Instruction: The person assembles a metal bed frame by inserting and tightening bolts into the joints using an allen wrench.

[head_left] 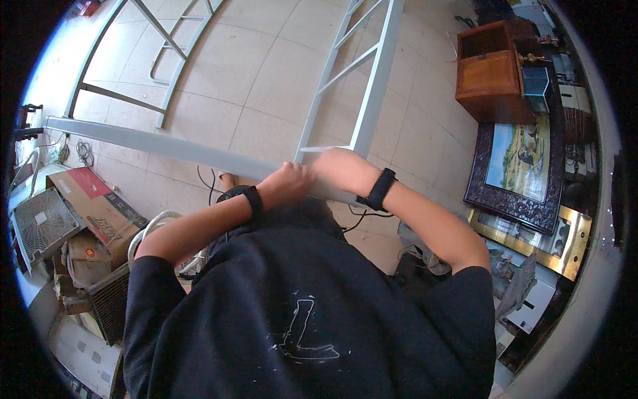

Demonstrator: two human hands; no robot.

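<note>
A long grey metal beam [166, 146] runs across in front of me from the far left to my body. Near its right end it meets a pale metal frame with rungs [374, 86], which stretches away from me. My left hand [287, 183] is closed at this junction, its fingers curled close to the beam; whatever they hold is hidden. My right hand [347, 171] is right beside it over the corner, smeared by motion, so its fingers do not show clearly. Each wrist wears a black band.
Another metal frame [123, 95] lies at the far left on the tiled floor [266, 80]. Cardboard boxes [93, 199] and a fan-grilled unit [45, 219] crowd the left. At the right are a wooden cabinet [488, 73], a dark-framed picture [522, 159] and a gold-edged panel [571, 243].
</note>
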